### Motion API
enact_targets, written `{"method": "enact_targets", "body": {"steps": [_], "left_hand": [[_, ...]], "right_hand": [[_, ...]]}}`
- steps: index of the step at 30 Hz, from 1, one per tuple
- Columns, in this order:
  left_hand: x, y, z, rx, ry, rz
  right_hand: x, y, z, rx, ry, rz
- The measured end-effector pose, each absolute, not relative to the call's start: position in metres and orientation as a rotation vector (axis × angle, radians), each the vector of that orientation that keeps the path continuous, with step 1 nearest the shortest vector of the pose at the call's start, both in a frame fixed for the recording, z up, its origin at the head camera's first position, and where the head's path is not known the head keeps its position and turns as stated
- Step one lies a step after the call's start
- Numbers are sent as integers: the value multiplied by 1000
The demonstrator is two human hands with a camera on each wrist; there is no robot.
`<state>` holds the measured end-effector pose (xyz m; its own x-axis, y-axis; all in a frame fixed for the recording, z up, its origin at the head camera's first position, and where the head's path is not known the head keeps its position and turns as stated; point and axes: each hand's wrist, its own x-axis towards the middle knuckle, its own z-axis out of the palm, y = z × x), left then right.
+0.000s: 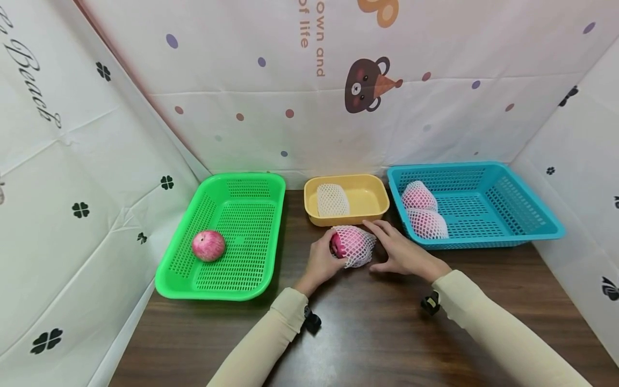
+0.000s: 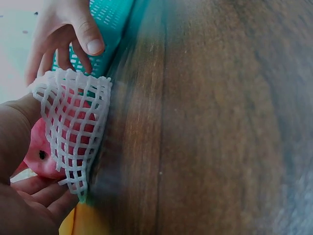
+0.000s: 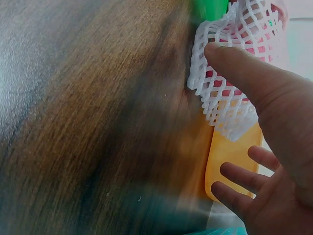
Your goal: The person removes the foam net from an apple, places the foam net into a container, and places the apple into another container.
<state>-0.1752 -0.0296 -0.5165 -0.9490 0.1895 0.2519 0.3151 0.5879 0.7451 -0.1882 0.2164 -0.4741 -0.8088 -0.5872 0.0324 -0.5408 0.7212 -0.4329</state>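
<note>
Fingers (image 2: 46, 193) of left hand (image 1: 321, 260): curled round the left end of the apple, gripping it and the net's edge.
Fingers of right hand (image 1: 401, 252): spread, thumb apart from the rest, at the net's right end; whether they touch it, I cannot tell.
Apple (image 2: 46, 165): between the 2 hands, low over the table (image 1: 367, 333); bare end toward the left palm, remainder inside the white foam net (image 1: 357, 248).
Yellow tray (image 1: 369, 201): just beyond, holding 1 loose net (image 1: 332, 200).
Green basket (image 1: 224, 294): left, 1 bare apple (image 1: 208, 245).
Blue basket (image 1: 488, 240): right, 2 netted fruits (image 1: 427, 223).
</note>
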Motion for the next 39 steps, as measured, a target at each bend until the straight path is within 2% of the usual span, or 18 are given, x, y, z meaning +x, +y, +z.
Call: {"method": "enact_targets", "body": {"steps": [21, 33, 39], "left_hand": [[-175, -33, -520, -404, -2697, -1319], [-175, -36, -521, -414, -2688, -1385], [-174, -38, -522, -421, -2677, -1393]], "right_hand": [[-192, 214, -474, -936, 2812, -625], [-196, 208, -476, -854, 2857, -591], [-197, 205, -478, -937, 2952, -576]]}}
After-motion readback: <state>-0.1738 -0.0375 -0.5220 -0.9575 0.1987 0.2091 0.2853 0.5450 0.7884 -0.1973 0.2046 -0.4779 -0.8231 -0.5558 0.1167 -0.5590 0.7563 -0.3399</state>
